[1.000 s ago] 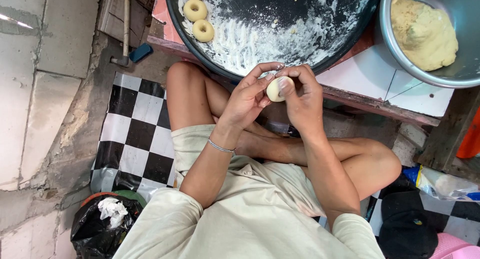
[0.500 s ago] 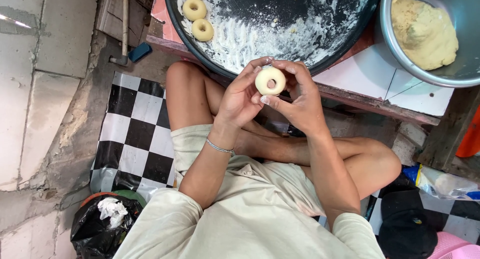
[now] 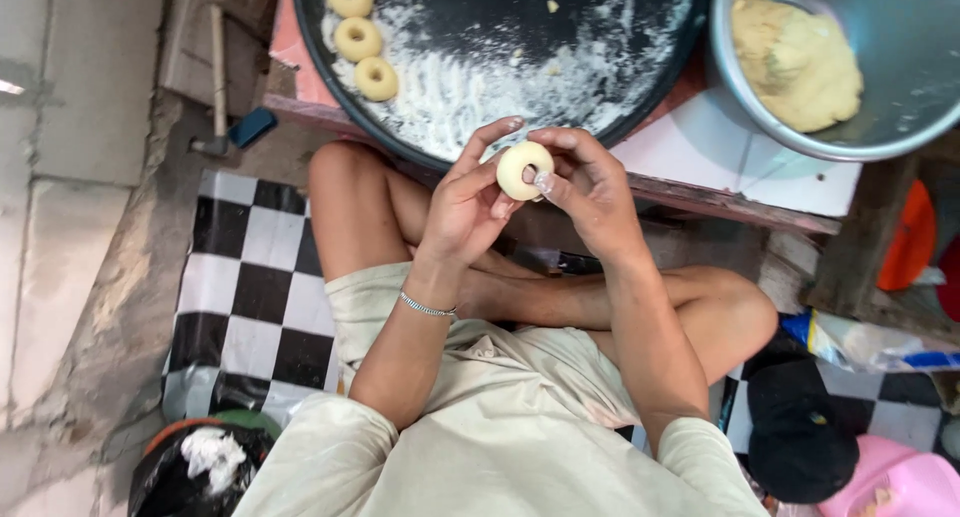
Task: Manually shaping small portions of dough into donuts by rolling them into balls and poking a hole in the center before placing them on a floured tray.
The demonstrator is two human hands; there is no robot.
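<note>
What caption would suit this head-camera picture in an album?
Both hands, left hand and right hand, hold a dough ring above a floured black tray with three finished rings.

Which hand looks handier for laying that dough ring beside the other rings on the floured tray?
Probably the left hand: the three rings lie at the tray's left edge, on its side. The right hand shares the held dough ring but would reach across.

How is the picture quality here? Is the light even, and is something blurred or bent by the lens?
Head view: soft, even daylight with weak shadows; the dough ring, held between left hand and right hand, is sharp. The metal bowl shows only a mild sheen, no hard glare. Lines at the frame edges, like the checkered mat, bend slightly from the wide lens.
</note>
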